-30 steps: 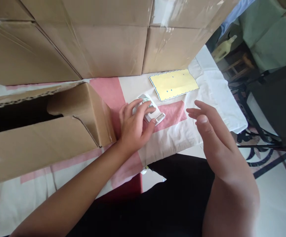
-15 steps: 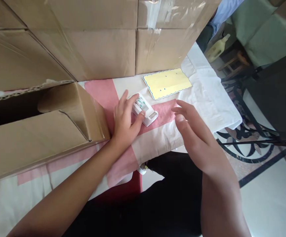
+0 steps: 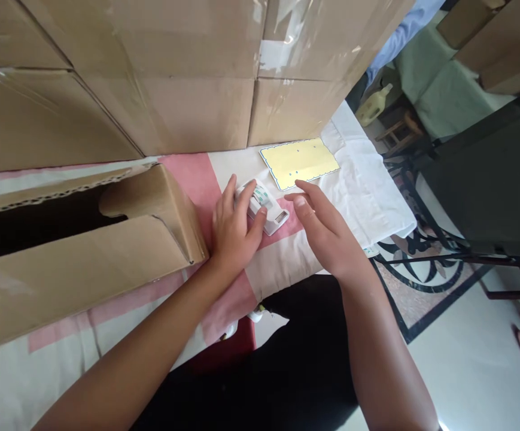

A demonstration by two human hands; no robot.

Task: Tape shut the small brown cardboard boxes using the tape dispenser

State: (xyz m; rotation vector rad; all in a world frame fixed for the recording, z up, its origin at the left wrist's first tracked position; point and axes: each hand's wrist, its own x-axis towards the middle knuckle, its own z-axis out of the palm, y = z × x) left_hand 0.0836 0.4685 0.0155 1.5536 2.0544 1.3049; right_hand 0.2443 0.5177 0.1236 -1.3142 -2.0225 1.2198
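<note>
A white battery charger (image 3: 270, 212) with green-and-white cells in it lies on the pink part of the cloth. My left hand (image 3: 237, 233) grips its left side, the thumb on the near edge and the index finger towards the far end. To the right of the charger is my right hand (image 3: 325, 230), holding nothing, fingers stretched to the left and slightly curled, thumb a little apart. Just beyond both hands lies a yellow card (image 3: 302, 161) with a scalloped blue border.
Taped cardboard boxes (image 3: 188, 114) stand stacked along the back. An opened carton (image 3: 84, 269) sits on the left of the checked cloth (image 3: 282, 269). Rightward are a dark chair (image 3: 479, 179), a yellowish jug (image 3: 374, 106) and a person's blue sleeve (image 3: 403, 36).
My right hand has moved left, closer to the charger. The left hand keeps its hold. The camera view has shifted slightly.
</note>
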